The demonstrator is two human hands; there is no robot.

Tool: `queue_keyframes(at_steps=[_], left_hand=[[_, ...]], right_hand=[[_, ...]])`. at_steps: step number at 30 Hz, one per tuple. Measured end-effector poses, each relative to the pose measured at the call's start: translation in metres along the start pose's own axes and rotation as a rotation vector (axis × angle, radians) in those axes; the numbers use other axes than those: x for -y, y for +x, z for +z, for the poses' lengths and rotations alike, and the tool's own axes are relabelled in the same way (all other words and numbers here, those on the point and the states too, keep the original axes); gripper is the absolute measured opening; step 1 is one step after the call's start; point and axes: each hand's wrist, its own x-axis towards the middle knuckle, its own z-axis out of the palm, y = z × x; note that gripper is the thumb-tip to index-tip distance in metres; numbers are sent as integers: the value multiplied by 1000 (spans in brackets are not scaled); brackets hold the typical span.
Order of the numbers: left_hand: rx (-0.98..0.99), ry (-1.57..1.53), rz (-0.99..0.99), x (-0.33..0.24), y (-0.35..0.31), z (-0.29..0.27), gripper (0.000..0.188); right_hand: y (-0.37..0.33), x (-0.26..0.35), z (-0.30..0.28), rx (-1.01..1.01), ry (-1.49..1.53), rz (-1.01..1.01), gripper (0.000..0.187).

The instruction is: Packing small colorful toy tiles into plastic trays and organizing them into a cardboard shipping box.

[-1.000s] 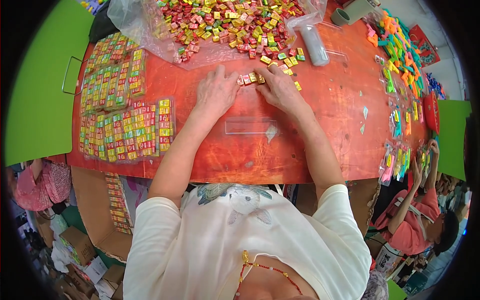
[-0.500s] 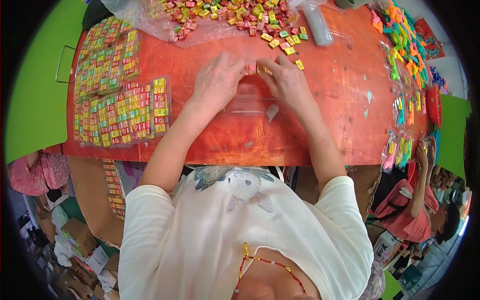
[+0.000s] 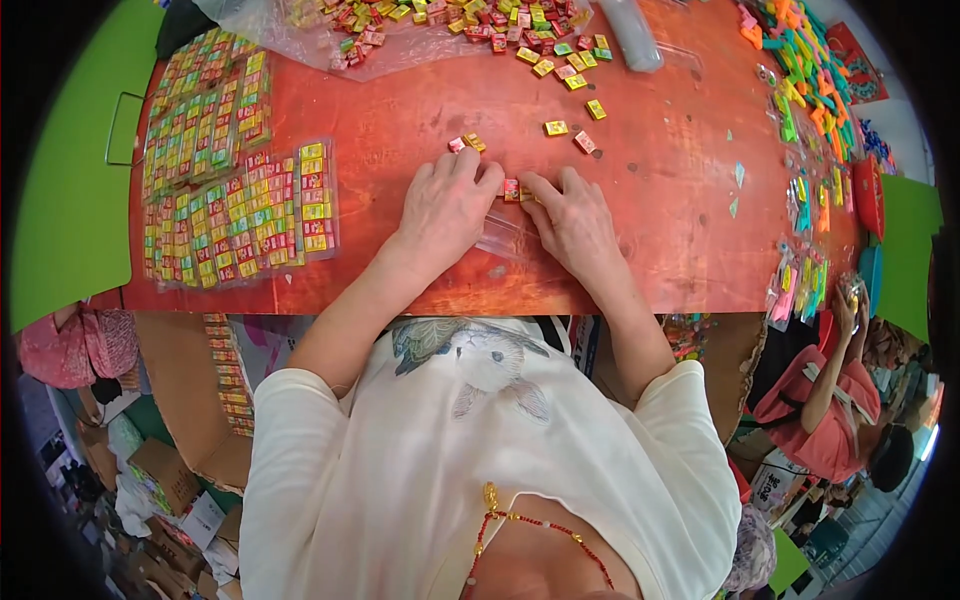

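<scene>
Between my two hands is a short row of tiny candy-sized boxes, a red box [image 3: 511, 190] with a yellow one partly hidden by my right fingertips. My left hand [image 3: 440, 208] has its fingers bent and pressed in at the row's left end. On the other end, my right hand [image 3: 580, 222] pinches with thumb and forefinger. Beneath the hands lies a clear plastic tray [image 3: 503, 236] on the red table. Just beyond my left fingers sit a pink-red box [image 3: 457, 145] and a yellow box [image 3: 475, 142].
A heap of small boxes [image 3: 490, 25] lies on plastic film [image 3: 300, 50] at the back. Filled strips of boxes [image 3: 215, 235] are stacked at left. A clear roll [image 3: 632, 35] lies behind. Colourful plastic toys [image 3: 815, 90] cover the right side, where another person [image 3: 820, 400] works.
Both hands have come nearer to me, bringing small boxes. Several loose boxes now lie beyond my fingers. The clear tray has shifted and lies tilted under the hands.
</scene>
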Motion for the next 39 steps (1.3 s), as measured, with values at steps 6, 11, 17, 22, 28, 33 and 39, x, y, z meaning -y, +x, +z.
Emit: queue_keyframes(at_steps=[6,11,17,22,28,33,39], left_hand=[[53,17,5,4,6,-4,19],[120,-296,-96,17,9,-23,31],[121,-246,-281,38,-3,-39,31],[179,-122,-292,33,-1,-33,31],[128,-50,-265,31,-4,-26,28],[128,-50,-342,42,-2,-27,27],[62,-45,-324,44,0,-24,28]], right_hand=[[5,0,0,41,-24,-5,25],[6,-1,1,41,-42,2,25],[5,2,-5,19,-36,12,28],[20,7,-10,-22,-90,2,31],[63,15,7,-12,-17,-115,35],[83,5,27,57,-58,-154,20],[85,12,35,41,-40,-126,18]])
